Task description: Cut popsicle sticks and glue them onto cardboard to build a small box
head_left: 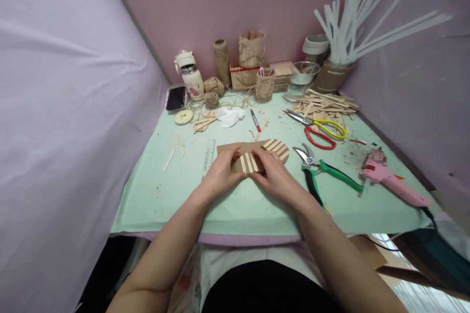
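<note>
Both hands meet at a small brown cardboard piece (pixel 238 165) with pale wooden strips (pixel 249 162) laid side by side on it. My left hand (pixel 222 168) grips its left end, thumb along the near edge and fingers curled at the far edge. At the right end, my right hand (pixel 273 172) holds it the same way. Beneath and behind lies a larger flat cardboard (pixel 235 147). A rounded cardboard piece with diagonal pale strips (pixel 278 148) sticks out beyond my right hand. The fingertips under the piece are partly hidden.
Right: green-handled pruners (pixel 312 162), scissors (pixel 319 128), a pink glue gun (pixel 394 183) and piled wooden sticks (pixel 325 105). Left: a ruler (pixel 208 159). Behind: a red pen (pixel 255 121), white tissue (pixel 230 117), twine balls (pixel 213 87), a bottle (pixel 192 78), a water cup (pixel 301 80).
</note>
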Demonstrator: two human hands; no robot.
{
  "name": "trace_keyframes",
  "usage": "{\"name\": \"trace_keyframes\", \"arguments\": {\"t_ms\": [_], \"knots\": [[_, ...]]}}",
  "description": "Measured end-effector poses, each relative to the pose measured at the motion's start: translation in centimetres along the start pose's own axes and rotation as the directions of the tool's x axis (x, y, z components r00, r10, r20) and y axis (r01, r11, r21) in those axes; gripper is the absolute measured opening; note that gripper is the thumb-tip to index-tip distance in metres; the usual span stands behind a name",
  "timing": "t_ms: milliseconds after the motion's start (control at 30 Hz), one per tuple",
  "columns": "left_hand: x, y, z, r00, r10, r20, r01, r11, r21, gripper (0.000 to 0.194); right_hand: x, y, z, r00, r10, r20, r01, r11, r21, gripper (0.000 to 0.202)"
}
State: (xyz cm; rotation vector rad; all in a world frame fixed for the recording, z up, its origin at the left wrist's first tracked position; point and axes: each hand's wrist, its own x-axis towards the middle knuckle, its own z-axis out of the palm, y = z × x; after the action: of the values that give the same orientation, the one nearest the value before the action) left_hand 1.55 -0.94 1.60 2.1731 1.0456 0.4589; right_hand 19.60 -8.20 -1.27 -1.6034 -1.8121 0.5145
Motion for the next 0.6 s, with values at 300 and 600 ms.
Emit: {"name": "trace_keyframes", "arguments": {"t_ms": [300, 600], "knots": [[0.06, 0.14, -0.03, 1.0, -0.03, -0.009, 0.03, 0.999, 0.031, 0.07, -0.02, 0.08, 0.06, 1.0, -0.004, -0.003, 0.004, 1.0, -0.004, 0.055], [0.06, -0.18, 0.24, 1.0, -0.012, -0.023, 0.012, 1.0, 0.027, 0.069, 0.02, 0.31, 0.18, 1.0, -0.015, -0.027, 0.015, 1.0, 0.007, 0.056]]}}
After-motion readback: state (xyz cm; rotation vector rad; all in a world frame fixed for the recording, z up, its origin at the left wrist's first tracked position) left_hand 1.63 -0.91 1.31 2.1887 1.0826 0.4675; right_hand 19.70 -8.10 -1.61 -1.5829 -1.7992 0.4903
